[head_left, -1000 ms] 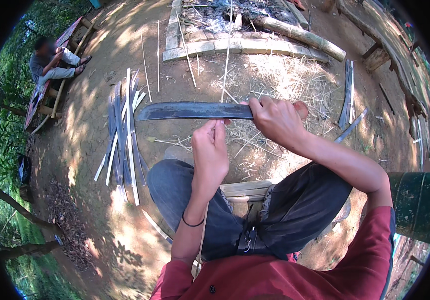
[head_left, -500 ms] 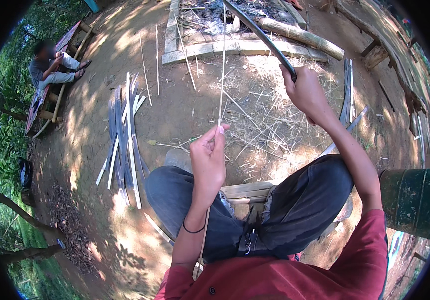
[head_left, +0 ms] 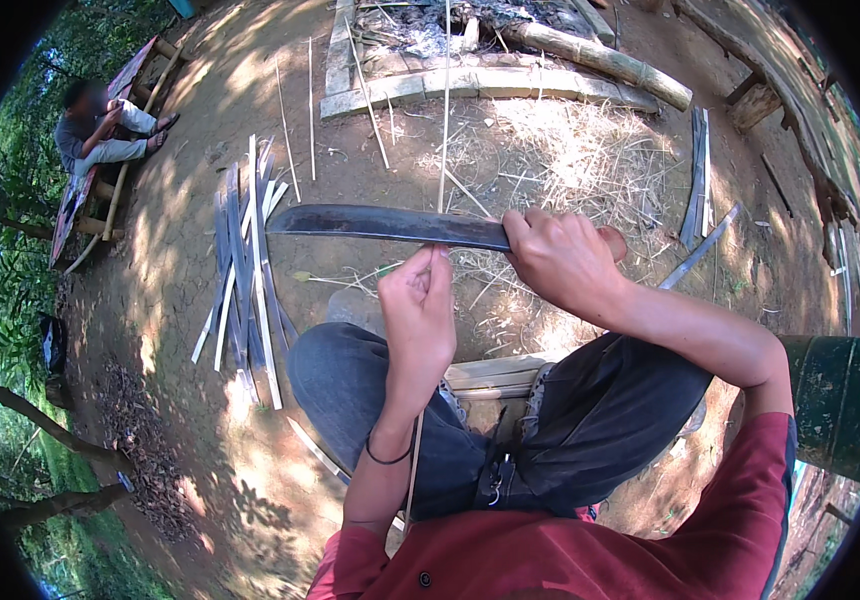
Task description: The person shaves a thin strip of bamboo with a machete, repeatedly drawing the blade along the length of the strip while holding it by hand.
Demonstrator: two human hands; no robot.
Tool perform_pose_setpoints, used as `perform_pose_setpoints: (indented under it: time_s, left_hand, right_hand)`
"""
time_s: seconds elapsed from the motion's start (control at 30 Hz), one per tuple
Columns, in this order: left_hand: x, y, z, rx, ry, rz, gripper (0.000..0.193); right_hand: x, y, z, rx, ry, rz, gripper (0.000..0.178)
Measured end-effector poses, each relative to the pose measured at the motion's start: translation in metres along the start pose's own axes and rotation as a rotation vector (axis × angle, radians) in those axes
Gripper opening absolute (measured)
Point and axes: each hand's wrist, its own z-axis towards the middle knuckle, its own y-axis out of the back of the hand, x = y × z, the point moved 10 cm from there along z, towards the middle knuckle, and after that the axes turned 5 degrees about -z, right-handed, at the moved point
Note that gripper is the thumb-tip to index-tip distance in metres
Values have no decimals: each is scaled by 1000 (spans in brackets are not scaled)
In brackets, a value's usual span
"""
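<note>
My right hand (head_left: 565,255) is wrapped round the brown handle of a machete (head_left: 380,224). Its long dark blade lies crosswise, pointing left, over a thin bamboo strip (head_left: 445,140). My left hand (head_left: 418,300) pinches that strip just below the blade, its fingertips close to the lower edge. The strip runs away from me beyond the blade, and its near end passes under my left wrist toward my lap. Whether the blade touches the strip or the fingertips I cannot tell.
Split bamboo strips (head_left: 250,270) lie piled on the ground to the left, with more strips (head_left: 695,180) at the right. Thin shavings (head_left: 590,160) cover the soil ahead. Beyond is a brick-edged fire pit (head_left: 490,82) with a bamboo pole (head_left: 600,62). A person (head_left: 100,130) sits far left; a green drum (head_left: 830,400) stands right.
My right hand has come down and inward, swinging the machete from pointing up and away to lying crosswise over the strip. My left hand keeps its pinch nearly in place.
</note>
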Motion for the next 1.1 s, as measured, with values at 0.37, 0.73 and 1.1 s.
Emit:
perform_pose_setpoints:
  time_s: [0.37,0.73,1.1]
  left_hand:
    - [7,0,-27,100,204,-21,25]
    - [34,-11,-31,188,208,80,29]
    - [36,-60,-52,403,344,-36,30]
  right_hand:
    - [-104,-32,31,37,-344,-30,21]
    - [-200,-10,10,-196,-736,354,43]
    - [-164,-19,4,-111,-721,1394,29]
